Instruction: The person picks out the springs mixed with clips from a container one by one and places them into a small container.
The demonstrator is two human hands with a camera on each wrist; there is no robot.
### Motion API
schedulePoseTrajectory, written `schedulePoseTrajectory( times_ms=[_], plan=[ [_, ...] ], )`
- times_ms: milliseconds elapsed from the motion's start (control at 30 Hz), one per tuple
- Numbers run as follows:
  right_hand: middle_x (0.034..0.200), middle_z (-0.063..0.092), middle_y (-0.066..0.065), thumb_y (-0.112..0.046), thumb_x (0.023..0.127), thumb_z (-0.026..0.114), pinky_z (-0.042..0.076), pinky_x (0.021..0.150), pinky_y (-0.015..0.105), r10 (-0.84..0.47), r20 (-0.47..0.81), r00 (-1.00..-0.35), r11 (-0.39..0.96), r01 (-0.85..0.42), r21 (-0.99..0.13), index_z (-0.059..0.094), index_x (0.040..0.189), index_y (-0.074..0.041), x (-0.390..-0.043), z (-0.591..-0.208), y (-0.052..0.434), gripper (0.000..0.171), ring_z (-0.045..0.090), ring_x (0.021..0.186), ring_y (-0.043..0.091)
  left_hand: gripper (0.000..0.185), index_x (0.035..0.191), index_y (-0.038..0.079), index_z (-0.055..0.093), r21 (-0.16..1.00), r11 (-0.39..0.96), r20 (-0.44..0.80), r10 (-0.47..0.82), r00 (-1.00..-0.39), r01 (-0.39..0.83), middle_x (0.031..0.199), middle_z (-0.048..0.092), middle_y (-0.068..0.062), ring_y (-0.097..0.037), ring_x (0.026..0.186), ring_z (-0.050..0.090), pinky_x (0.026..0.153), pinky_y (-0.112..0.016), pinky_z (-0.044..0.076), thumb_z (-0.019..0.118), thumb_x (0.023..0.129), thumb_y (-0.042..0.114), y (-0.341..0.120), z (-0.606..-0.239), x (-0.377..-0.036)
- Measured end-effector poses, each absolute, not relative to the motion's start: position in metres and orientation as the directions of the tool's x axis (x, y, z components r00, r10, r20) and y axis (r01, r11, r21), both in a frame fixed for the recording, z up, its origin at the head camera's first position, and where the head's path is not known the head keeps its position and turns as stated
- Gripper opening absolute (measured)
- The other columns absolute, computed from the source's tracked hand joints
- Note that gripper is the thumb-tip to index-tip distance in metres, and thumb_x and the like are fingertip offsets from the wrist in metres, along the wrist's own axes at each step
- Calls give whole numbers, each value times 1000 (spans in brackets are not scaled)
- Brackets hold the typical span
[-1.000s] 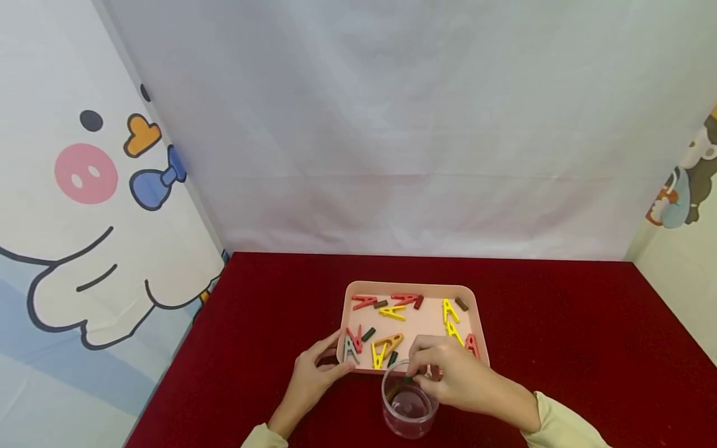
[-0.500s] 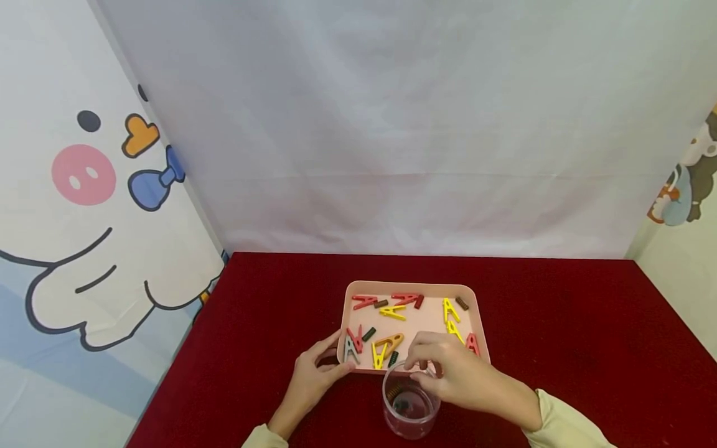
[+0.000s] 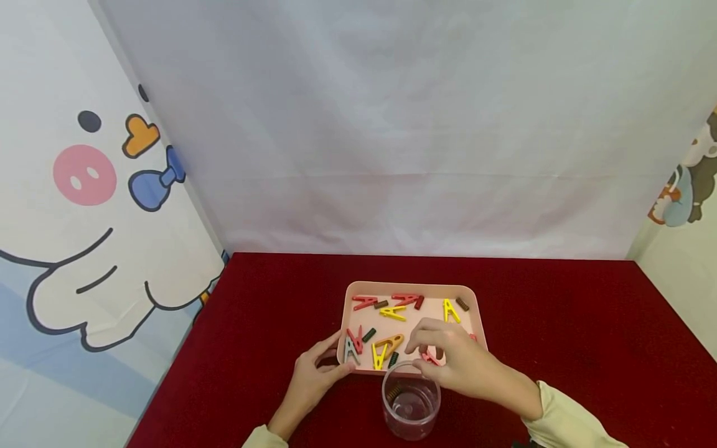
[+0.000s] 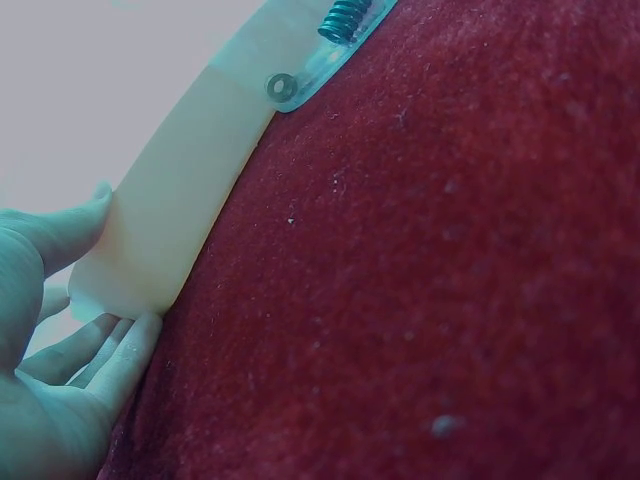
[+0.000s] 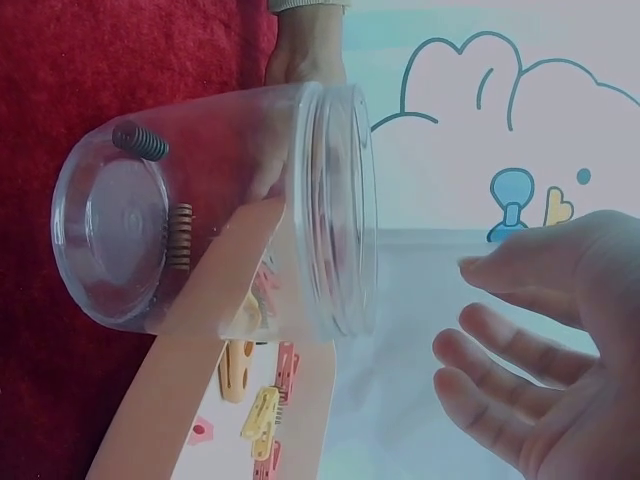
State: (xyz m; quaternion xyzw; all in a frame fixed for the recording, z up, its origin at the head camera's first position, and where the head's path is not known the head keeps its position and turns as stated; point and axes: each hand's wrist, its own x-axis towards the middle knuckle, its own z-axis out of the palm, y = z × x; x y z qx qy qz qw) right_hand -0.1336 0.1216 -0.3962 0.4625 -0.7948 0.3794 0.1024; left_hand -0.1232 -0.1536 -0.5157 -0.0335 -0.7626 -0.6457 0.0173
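Your right grip: empty, fingers apart, 1 o'clock over jar | Your left grip: pinching tray at its 8 o'clock corner | Dark spring, brown spring: inside jar, tray's 6 o'clock | Best lift straight up to avoid knocking jar; hold tray steady

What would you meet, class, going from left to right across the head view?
Large white printed cartoon character with a pink cheek → person's left hand → leftmost dark green coiled spring → clear round plastic jar → person's right hand → brown printed cartoon figure.
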Motion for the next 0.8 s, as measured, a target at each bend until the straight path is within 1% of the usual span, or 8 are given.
schedulePoseTrajectory(
  times_ms=[167,367,500,633,800],
  plan=[
    [88,61,-7,2,74,73,45,54,17,-651,467,-599,330,-777,-537,65,87,-17,-138,-396,123,24,53,74,3,65,134,10,55,983,167,72,24,-997,75,121,58,-17,-31,106,58,76,-25,54,81,75,12,-153,-516,-123],
    [88,61,-6,-2,75,74,47,56,20,-643,425,-636,369,-745,-556,66,88,-18,-141,-398,122,23,55,75,11,65,134,10,55,984,165,73,16,-997,75,120,58,-17,-30,106,58,76,-24,54,81,74,11,-153,-515,-123],
    [87,61,-6,-2,75,75,49,56,22,-644,413,-644,374,-736,-565,66,89,-18,-143,-399,121,23,56,76,14,65,134,10,55,983,165,76,16,-997,78,120,58,-17,-30,106,59,76,-25,54,81,74,11,-154,-516,-123],
    [87,61,-6,-1,76,74,49,56,20,-648,410,-642,371,-736,-567,66,88,-17,-147,-401,119,22,56,76,15,65,134,11,55,984,164,72,20,-997,74,121,58,-17,-30,106,58,76,-24,54,81,75,12,-154,-517,-123],
    [87,62,-1,-1,76,74,49,56,20,-646,387,-658,388,-720,-576,66,88,-15,-151,-405,118,20,57,76,16,66,136,10,53,987,141,76,26,-997,79,123,56,-18,-32,108,57,76,-25,54,80,76,11,-154,-516,-122]
  ],
)
